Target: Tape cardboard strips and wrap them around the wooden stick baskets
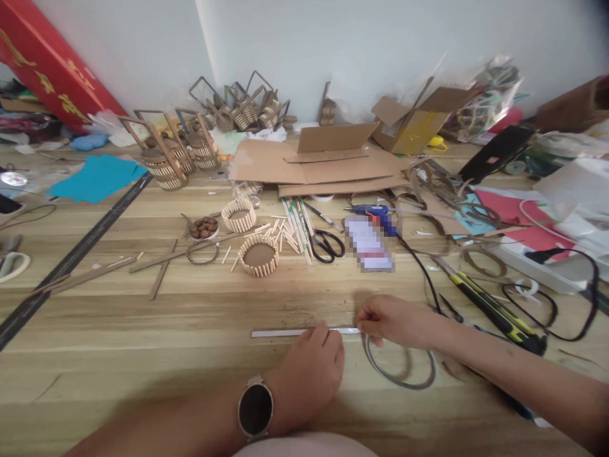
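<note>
A narrow straight strip point(278, 333) with a white, tape-like face lies flat on the wooden table. My left hand point(314, 362), wearing a round watch point(255, 408) at the wrist, has its fingers curled and pressed onto the middle of this strip. Farther right, my right hand point(385, 320) pinches with thumb and forefinger at the strip's right end. A grey loop of thin band point(404, 381) curves down from below the right hand. Whether that loop and the strip are one piece is hidden by the fingers.
Ahead stand two rings of small wooden sticks point(259, 256), a bowl of nuts point(204, 227), black-handled scissors point(327, 246) and a blue glue gun point(371, 211). A yellow-black utility knife point(497, 311) lies near my right forearm. Cardboard sheets point(323, 171) and small handled baskets point(164, 165) stand farther back.
</note>
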A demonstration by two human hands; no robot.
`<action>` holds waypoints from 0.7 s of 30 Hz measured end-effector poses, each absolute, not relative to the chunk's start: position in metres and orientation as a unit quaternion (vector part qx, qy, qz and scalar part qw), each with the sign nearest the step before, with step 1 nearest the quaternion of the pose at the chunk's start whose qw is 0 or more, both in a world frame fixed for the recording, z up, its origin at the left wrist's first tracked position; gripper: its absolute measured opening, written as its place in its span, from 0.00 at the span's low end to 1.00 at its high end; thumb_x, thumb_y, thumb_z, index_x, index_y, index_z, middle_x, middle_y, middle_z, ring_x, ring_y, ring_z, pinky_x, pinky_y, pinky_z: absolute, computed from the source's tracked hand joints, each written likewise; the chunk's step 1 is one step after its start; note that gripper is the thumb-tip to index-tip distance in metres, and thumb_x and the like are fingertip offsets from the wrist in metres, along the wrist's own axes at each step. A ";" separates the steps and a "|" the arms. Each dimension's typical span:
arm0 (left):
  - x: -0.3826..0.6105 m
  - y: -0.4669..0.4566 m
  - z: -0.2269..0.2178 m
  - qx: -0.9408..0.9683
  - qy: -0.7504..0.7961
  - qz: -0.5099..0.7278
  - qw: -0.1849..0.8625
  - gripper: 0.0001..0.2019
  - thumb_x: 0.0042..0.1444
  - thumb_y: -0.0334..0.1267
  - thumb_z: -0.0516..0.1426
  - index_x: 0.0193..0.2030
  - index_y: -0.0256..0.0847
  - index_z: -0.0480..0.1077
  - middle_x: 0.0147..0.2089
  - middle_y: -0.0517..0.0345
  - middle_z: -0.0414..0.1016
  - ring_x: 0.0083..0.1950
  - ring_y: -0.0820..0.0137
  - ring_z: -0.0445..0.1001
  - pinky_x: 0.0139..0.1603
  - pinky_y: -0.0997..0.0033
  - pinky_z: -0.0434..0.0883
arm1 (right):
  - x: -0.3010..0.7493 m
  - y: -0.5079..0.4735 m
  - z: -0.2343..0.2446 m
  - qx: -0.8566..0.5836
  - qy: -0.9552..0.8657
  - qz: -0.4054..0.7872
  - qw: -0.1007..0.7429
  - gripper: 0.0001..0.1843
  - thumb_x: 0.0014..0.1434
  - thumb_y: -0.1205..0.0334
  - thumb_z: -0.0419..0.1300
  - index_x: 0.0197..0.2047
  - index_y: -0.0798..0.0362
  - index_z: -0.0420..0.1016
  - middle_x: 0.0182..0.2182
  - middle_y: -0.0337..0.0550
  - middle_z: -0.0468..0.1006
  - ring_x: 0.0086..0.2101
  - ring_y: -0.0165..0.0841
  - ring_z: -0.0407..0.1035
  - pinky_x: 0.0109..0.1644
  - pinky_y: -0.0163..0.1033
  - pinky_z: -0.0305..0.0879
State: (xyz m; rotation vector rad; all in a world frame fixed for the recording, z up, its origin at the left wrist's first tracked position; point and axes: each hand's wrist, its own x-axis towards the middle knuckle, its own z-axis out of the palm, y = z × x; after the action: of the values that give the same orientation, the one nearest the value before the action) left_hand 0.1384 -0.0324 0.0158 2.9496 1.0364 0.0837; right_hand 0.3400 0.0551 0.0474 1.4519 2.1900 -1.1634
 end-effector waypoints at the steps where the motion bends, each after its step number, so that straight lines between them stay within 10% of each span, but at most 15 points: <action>1: 0.138 -0.032 0.016 0.943 0.332 0.028 0.008 0.10 0.64 0.29 0.51 0.48 0.29 0.70 0.46 0.42 0.74 0.43 0.60 0.70 0.36 0.65 0.71 | 0.343 0.055 0.047 0.505 0.754 -0.399 0.132 0.12 0.53 0.63 0.53 0.23 0.54 0.74 0.20 0.40 0.78 0.24 0.30 0.67 0.27 0.32 0.56; 21: 0.139 -0.032 0.020 0.944 0.329 0.007 0.018 0.11 0.64 0.27 0.50 0.49 0.29 0.70 0.46 0.40 0.74 0.43 0.60 0.71 0.40 0.62 0.72 | 0.365 0.052 0.057 0.537 0.764 -0.328 0.144 0.10 0.56 0.62 0.55 0.23 0.51 0.68 0.21 0.39 0.75 0.26 0.33 0.68 0.29 0.35 0.56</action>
State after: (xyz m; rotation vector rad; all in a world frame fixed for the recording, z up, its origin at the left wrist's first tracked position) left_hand 0.1393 -0.0321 0.0204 2.9326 1.0227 0.0225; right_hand 0.3651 0.0521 0.0572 1.5482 2.2027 -0.9443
